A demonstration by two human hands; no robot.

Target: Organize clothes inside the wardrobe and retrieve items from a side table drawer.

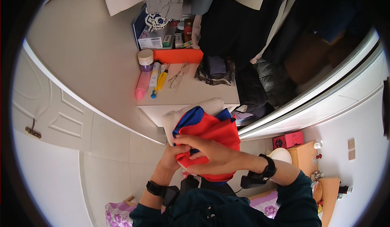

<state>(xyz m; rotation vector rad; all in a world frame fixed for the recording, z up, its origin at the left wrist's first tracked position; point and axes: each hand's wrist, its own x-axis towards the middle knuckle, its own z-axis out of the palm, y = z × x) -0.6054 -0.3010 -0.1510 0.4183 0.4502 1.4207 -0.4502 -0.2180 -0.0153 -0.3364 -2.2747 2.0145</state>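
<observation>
A bundled red cloth with blue edging (pixel 213 129) is held in front of my body, with a folded whitish towel (pixel 198 106) beneath and behind it. My left hand (pixel 172 157) grips the near left edge of the bundle, its thumb on top of the fabric. Across the red cloth lies my right hand (pixel 210 157), fingers spread and their tips close to my left thumb; it rests on the cloth and does not close round it. The undersides of the bundle and most of my left fingers are hidden.
Beyond the bundle stands a white cabinet top (pixel 186 96) bearing eyeglasses (pixel 179 74), a lidded jar (pixel 145 59), tubes and a pink case (pixel 143 85). Clothes (pixel 237 29) hang above it. A sliding-door track (pixel 304 96) curves at right; a door handle (pixel 33 132) is at left.
</observation>
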